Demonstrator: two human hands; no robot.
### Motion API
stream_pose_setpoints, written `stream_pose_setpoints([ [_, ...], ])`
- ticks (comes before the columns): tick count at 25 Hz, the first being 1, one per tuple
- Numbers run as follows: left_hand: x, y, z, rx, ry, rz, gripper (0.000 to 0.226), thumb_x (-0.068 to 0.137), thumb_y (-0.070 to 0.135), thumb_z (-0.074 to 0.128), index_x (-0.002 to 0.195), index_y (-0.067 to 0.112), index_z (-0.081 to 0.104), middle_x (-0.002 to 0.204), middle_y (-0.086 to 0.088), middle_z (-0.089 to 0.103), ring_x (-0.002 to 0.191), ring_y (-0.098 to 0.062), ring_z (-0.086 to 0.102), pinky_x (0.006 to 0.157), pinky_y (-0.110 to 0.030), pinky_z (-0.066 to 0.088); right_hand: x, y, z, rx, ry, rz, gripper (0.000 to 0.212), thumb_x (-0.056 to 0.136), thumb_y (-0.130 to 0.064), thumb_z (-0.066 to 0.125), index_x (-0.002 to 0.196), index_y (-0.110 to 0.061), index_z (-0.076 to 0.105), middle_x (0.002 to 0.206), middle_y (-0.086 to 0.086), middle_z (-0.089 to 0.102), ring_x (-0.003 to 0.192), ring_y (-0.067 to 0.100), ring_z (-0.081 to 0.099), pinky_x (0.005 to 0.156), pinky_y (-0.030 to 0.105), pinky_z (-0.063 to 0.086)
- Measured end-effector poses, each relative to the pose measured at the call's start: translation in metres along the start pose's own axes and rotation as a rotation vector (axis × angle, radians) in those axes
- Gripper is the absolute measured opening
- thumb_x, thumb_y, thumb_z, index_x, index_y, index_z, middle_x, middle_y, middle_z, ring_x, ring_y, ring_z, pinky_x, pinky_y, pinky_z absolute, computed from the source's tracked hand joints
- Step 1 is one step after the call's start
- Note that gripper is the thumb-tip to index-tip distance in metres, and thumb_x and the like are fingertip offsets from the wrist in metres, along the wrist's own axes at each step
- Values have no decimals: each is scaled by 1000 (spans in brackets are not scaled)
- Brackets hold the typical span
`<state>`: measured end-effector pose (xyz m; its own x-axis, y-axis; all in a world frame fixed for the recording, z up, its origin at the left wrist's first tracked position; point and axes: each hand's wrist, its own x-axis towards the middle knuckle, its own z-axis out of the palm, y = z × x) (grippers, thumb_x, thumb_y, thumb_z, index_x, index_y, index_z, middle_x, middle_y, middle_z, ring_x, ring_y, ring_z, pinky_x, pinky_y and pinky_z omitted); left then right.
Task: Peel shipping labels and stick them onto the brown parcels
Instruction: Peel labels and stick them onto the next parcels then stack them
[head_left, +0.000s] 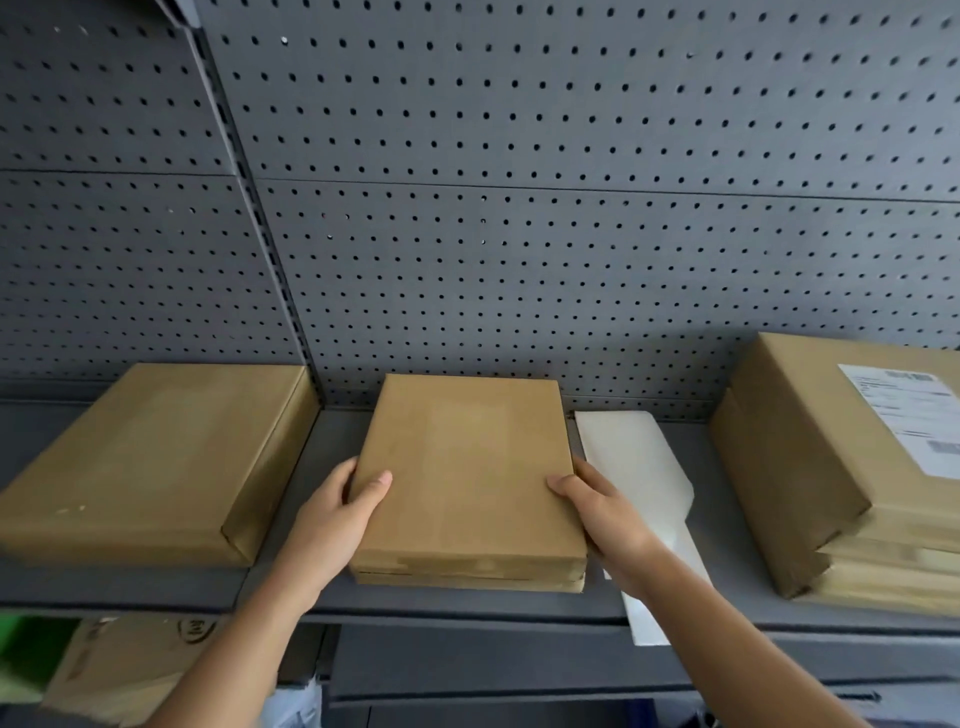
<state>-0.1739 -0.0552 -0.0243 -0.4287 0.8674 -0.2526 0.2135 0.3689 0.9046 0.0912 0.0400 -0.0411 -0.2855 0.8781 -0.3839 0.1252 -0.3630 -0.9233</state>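
Note:
A plain brown parcel (467, 467) lies in the middle of the grey shelf (519, 605), on top of a second brown parcel of the same size. My left hand (337, 514) grips its left side, thumb on top. My right hand (602, 514) grips its right side, thumb on top as well. White label sheets (634, 462) lie on the shelf just right of the parcel, partly under my right forearm and hanging over the shelf's front edge. No label shows on the held parcel.
A larger brown parcel (150, 462) lies at the left. A stack of brown parcels (810, 452) at the right carries a white shipping label (914, 415) on top. Grey pegboard (519, 208) backs the shelf. A cardboard box (119, 670) sits below left.

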Motion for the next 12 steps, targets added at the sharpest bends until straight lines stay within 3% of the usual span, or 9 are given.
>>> stream_pose_setpoints([
  [2,1,-4,0,10,8,-15,28,98,49,57,123,43,45,101,33,53,98,1,57,71,-15,40,1,4,1,-3,-12,-11,28,96,-29,59,121,-42,63,113,-10,76,107,16,71,102,42,52],
  [5,2,-5,0,27,24,-20,28,97,51,58,122,41,47,102,30,56,93,6,56,70,-17,42,2,4,-1,8,-19,-20,29,96,-30,60,123,-39,62,115,-10,75,107,15,71,102,41,53],
  [8,3,-6,-1,87,52,-13,38,95,54,58,128,34,52,107,22,61,102,-9,62,72,-22,45,2,2,-5,-27,-49,-45,33,97,-29,61,130,-33,60,117,-11,74,108,11,70,101,36,53],
  [10,3,-5,-2,232,104,40,53,96,54,55,141,26,48,121,12,62,109,-14,61,80,-29,48,-3,-3,-9,-60,-48,-83,31,98,-30,62,129,-32,59,117,-19,72,109,3,67,97,25,51],
  [12,4,2,-1,394,190,152,59,97,56,51,147,25,43,139,6,57,126,-19,56,93,-38,49,-7,-9,-19,-116,10,-121,42,98,-35,61,139,-33,52,132,-24,58,123,-2,55,101,20,40],
])
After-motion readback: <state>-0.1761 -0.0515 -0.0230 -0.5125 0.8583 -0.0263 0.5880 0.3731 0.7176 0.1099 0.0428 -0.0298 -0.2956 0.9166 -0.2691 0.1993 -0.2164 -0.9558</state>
